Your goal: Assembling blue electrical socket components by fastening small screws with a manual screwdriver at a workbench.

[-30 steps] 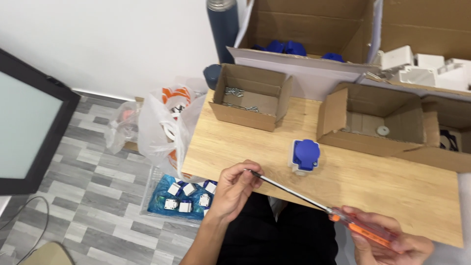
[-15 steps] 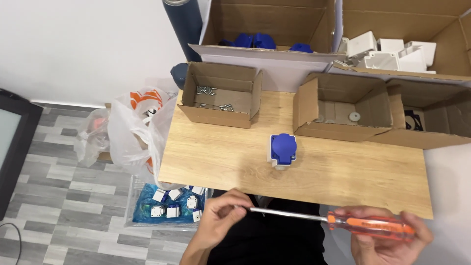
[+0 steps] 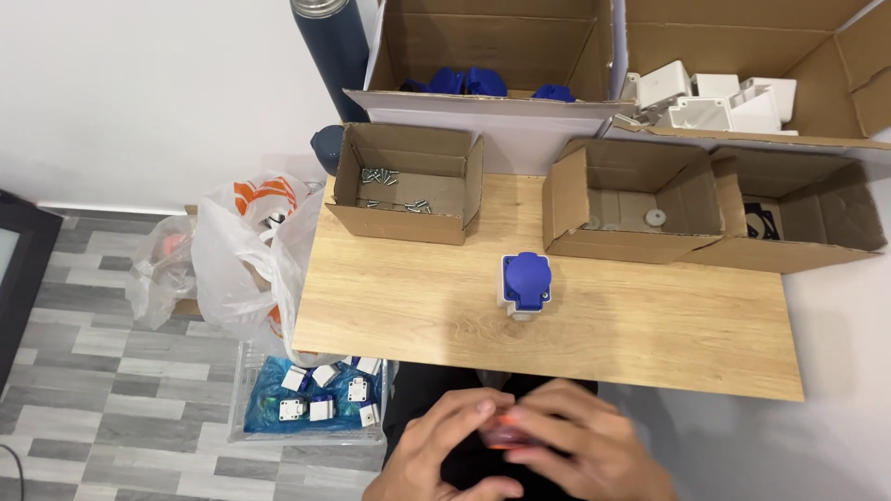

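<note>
Hands low at the bottom edge, off the counter (image 3: 631, 343): left hand (image 3: 444, 445) and right hand (image 3: 580, 450) pressed together, blurred, both grips clamped round an orange screwdriver handle (image 3: 506, 433) peeking out between the fingers. Shaft hidden. Blue-and-white socket (image 3: 524, 283) sitting alone mid-counter, well apart from both hands. Behind it, small cardboard box (image 3: 406, 181) with loose screws (image 3: 390, 190), plus more open boxes to the right. White plastic bag (image 3: 246, 255) hanging off the left edge, bin of white parts (image 3: 320, 397) on the floor below.
</note>
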